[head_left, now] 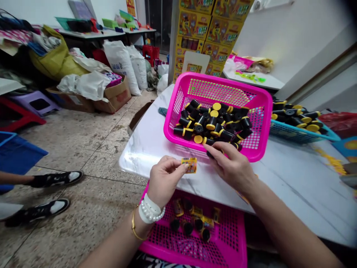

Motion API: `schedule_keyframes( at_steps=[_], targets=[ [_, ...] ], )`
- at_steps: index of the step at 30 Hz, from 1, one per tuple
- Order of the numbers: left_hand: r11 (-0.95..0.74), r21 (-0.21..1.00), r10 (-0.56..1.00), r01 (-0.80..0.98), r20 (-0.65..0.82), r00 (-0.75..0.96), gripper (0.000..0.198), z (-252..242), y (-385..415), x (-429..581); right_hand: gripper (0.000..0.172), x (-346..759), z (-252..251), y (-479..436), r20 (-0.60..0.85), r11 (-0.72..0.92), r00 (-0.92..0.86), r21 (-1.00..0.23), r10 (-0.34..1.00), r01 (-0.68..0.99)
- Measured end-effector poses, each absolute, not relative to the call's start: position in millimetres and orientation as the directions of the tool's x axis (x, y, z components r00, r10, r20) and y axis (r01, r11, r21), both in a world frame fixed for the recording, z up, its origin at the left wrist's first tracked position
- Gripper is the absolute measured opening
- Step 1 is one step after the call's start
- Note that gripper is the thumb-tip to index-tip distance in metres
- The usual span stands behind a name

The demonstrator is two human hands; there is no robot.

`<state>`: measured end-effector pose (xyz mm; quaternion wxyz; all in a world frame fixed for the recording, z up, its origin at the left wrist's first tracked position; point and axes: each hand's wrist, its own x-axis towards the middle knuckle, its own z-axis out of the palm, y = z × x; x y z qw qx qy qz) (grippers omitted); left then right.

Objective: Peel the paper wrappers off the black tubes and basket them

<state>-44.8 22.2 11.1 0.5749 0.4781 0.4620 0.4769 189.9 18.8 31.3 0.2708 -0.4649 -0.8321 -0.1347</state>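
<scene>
My left hand point(167, 178) pinches a small yellow printed label sleeve point(189, 166) between thumb and fingers, just above the white table. At the near rim of a pink basket point(264, 123), my right hand point(232, 163) has its fingers closed round a small black canister point(210, 155), mostly hidden by them. Many black canisters with yellow lids point(211, 123) lie jumbled in that basket. Below the table edge, a second pink basket point(223, 249) holds several black canisters wrapped in yellow printed sleeves point(208, 222).
To the right, a blue basket point(301, 132) holds more canisters on the marble-patterned table point(290, 178). Yellow printed boxes point(206, 33) are stacked behind. White sacks point(119, 63) and cardboard boxes point(117, 96) stand on the floor. Another person's shoes point(58, 178) show at left.
</scene>
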Motion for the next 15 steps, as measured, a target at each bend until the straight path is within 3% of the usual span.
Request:
schedule_keyframes(
  at_steps=[3,7,11,15],
  targets=[
    [0.214,0.959,0.956,-0.187,-0.167,0.241,0.015,10.2,24.2,-41.7,0.056,194.8,17.4,19.7,0.603,0.542,-0.398,-0.069,0.692,0.838],
    [0.393,0.885,0.9,-0.251,-0.314,0.301,0.021,7.7,24.9,-36.3,0.038,202.1,21.8,22.5,0.626,0.527,-0.289,-0.233,0.725,0.817],
    [0.327,0.922,0.932,-0.206,-0.278,0.233,0.022,6.9,22.5,-37.7,0.031,187.3,24.0,-0.8,0.612,0.513,-0.24,-0.318,0.753,0.797],
    [0.311,0.943,0.921,-0.122,-0.267,0.284,0.02,9.7,21.1,-43.2,0.032,175.2,11.9,-25.6,0.445,0.395,-0.207,-0.387,0.871,0.833]
  ],
)
